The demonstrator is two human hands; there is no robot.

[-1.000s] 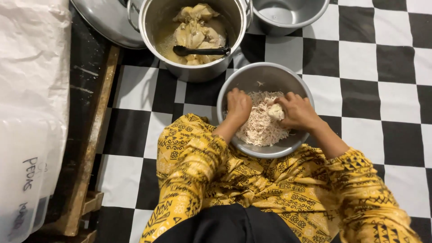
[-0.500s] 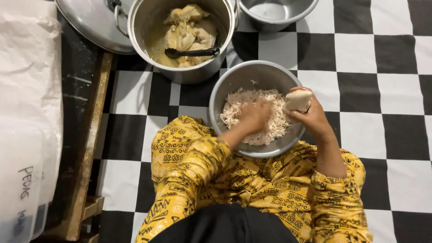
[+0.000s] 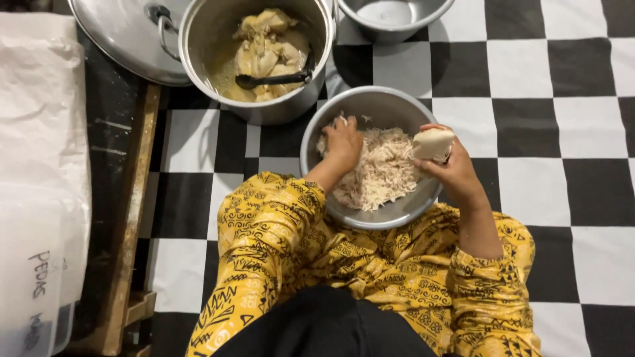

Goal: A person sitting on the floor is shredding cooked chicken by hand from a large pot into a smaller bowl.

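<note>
Steel bowl (image 3: 397,215): sat centre, near the person's lap, holding shredded chicken (image 3: 383,173).
Left hand (image 3: 344,142): lay on the shreds at the bowl's left side, fingers curled down into them.
Right hand (image 3: 453,170): hovered over the bowl's right rim, fingers closed round a pale chicken piece (image 3: 433,143), just right of the shreds.

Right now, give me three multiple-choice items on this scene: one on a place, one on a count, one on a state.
1. Where is the shredded meat?
A. big pot
B. bowl at the knees
C. floor

2. How many metal vessels show, lid aside?
A. one
B. three
C. five

3. What is the right hand doing?
A. holding a pale chunk
B. resting empty
C. gripping the ladle

Answers: B, the shreds fill the bowl; B, pot, bowl, small bowl; A, its fingers pinch the chunk.
</note>
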